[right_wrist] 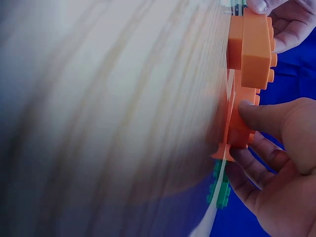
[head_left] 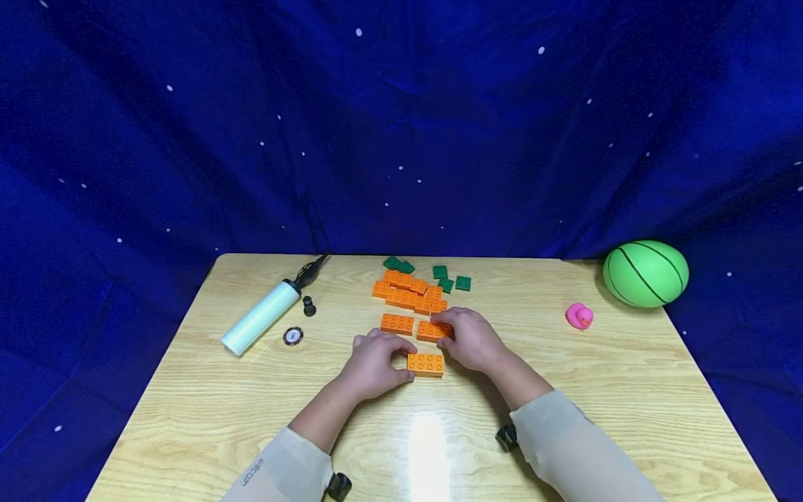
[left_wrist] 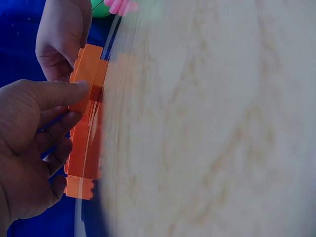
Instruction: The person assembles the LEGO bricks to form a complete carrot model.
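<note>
My left hand (head_left: 376, 364) pinches the left end of an orange toy building brick (head_left: 426, 364), studs up, nearest me on the table. In the left wrist view its thumb lies along this brick's side. A little farther back, my right hand (head_left: 472, 339) grips the right end of a second orange brick (head_left: 431, 330), partly hidden under its fingers. To that one's left, with a narrow gap, lies another orange brick (head_left: 397, 323). Behind them several orange bricks (head_left: 401, 298) form a loose cluster, with several small green bricks (head_left: 440, 272) at the back.
On the left of the wooden table (head_left: 251, 418) lie a hand pump (head_left: 263, 317), a black pawn-like piece (head_left: 309, 307) and a poker chip (head_left: 293, 336). At right are a pink rubber duck (head_left: 580, 316) and a green ball (head_left: 646, 274). A blue curtain (head_left: 401, 139) hangs behind.
</note>
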Action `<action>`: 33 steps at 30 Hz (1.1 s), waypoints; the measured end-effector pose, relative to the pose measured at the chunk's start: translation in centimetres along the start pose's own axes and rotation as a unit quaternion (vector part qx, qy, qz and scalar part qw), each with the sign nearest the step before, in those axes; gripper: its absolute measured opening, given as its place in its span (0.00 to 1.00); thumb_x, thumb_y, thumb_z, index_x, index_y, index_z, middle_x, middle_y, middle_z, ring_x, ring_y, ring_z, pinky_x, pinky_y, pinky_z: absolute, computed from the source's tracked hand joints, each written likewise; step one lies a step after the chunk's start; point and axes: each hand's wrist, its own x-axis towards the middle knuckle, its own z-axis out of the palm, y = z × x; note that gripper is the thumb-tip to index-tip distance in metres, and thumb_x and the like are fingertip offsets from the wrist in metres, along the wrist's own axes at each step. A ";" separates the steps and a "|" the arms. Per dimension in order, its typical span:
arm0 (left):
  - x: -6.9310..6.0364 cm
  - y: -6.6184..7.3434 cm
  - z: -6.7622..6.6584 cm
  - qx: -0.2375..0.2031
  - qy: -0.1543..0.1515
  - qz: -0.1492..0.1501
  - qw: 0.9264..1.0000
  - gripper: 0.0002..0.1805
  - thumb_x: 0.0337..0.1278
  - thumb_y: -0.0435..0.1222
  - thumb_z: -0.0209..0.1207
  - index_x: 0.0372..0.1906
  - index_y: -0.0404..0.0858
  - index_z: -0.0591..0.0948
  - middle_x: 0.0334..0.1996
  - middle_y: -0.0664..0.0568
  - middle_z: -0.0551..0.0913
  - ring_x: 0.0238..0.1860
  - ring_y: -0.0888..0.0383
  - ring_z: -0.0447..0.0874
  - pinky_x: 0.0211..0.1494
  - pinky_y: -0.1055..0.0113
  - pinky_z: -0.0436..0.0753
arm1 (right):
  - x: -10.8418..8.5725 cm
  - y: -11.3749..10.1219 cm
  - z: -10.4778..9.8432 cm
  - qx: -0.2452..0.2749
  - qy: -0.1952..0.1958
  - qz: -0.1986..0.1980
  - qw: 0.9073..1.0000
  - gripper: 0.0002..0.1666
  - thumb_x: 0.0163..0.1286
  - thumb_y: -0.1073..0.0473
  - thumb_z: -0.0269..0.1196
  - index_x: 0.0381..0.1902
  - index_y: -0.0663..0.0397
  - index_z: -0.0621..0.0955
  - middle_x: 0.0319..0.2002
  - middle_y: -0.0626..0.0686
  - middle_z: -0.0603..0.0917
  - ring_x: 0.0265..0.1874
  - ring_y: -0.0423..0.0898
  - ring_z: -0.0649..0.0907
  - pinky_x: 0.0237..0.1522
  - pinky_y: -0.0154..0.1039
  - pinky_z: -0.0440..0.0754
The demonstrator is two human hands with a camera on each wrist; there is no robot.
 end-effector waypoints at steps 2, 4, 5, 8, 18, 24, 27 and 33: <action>0.0 0.0 0.0 -0.001 0.000 0.001 1.000 0.19 0.49 0.44 0.79 0.49 0.50 0.89 0.50 0.60 0.89 0.55 0.55 0.78 0.56 0.50 0.65 | -0.2 0.1 -0.1 -0.001 0.002 -0.008 1.000 0.24 0.67 0.59 0.73 0.61 0.50 0.85 0.59 0.54 0.85 0.60 0.55 0.82 0.66 0.54 0.77; 0.0 0.0 0.0 0.000 0.001 0.001 1.000 0.19 0.49 0.44 0.79 0.49 0.50 0.89 0.50 0.60 0.89 0.55 0.55 0.78 0.56 0.50 0.65 | -0.4 0.2 -0.2 -0.003 0.002 -0.014 1.000 0.24 0.68 0.60 0.73 0.61 0.49 0.85 0.58 0.54 0.85 0.59 0.55 0.82 0.65 0.54 0.77; 0.0 -0.1 0.0 0.001 0.001 0.001 1.000 0.19 0.49 0.44 0.79 0.49 0.50 0.89 0.50 0.60 0.89 0.55 0.55 0.78 0.56 0.50 0.65 | -0.5 0.2 -0.3 -0.002 0.003 -0.016 1.000 0.24 0.68 0.60 0.73 0.61 0.49 0.85 0.58 0.54 0.85 0.59 0.55 0.82 0.64 0.54 0.78; 0.0 -0.1 0.1 0.005 0.000 0.000 1.000 0.19 0.49 0.45 0.79 0.49 0.50 0.89 0.51 0.60 0.89 0.55 0.55 0.78 0.56 0.50 0.65 | -0.9 0.2 -0.4 -0.001 0.006 -0.019 1.000 0.25 0.68 0.60 0.73 0.62 0.47 0.85 0.57 0.53 0.85 0.57 0.54 0.83 0.62 0.54 0.79; 0.0 -0.2 0.0 -0.001 0.001 0.005 1.000 0.21 0.48 0.46 0.79 0.49 0.50 0.89 0.51 0.60 0.88 0.54 0.55 0.78 0.57 0.50 0.65 | -2.5 0.0 -1.3 0.001 0.022 -0.038 0.999 0.22 0.69 0.60 0.71 0.60 0.46 0.86 0.53 0.50 0.86 0.55 0.51 0.83 0.60 0.53 0.81; 0.1 -0.3 0.1 -0.005 0.000 0.007 1.000 0.21 0.47 0.47 0.79 0.49 0.51 0.89 0.51 0.60 0.88 0.55 0.55 0.78 0.57 0.49 0.65 | -3.5 -0.5 -1.9 0.005 0.025 -0.049 0.998 0.22 0.69 0.60 0.71 0.60 0.44 0.86 0.53 0.49 0.86 0.55 0.50 0.83 0.61 0.52 0.80; 0.1 -0.2 0.1 -0.004 0.002 0.008 1.000 0.21 0.48 0.47 0.79 0.48 0.51 0.89 0.51 0.60 0.88 0.56 0.55 0.78 0.57 0.49 0.65 | -3.9 -0.6 -2.1 0.007 0.028 -0.058 0.998 0.23 0.68 0.61 0.72 0.60 0.43 0.86 0.53 0.49 0.85 0.55 0.50 0.83 0.60 0.52 0.81; 0.1 0.0 0.1 -0.005 0.005 0.007 1.000 0.20 0.49 0.47 0.79 0.48 0.50 0.89 0.51 0.59 0.88 0.56 0.54 0.78 0.57 0.50 0.65 | -4.8 -1.1 -2.4 0.006 0.024 -0.073 0.997 0.24 0.67 0.63 0.72 0.60 0.40 0.87 0.53 0.49 0.84 0.53 0.49 0.83 0.57 0.50 0.83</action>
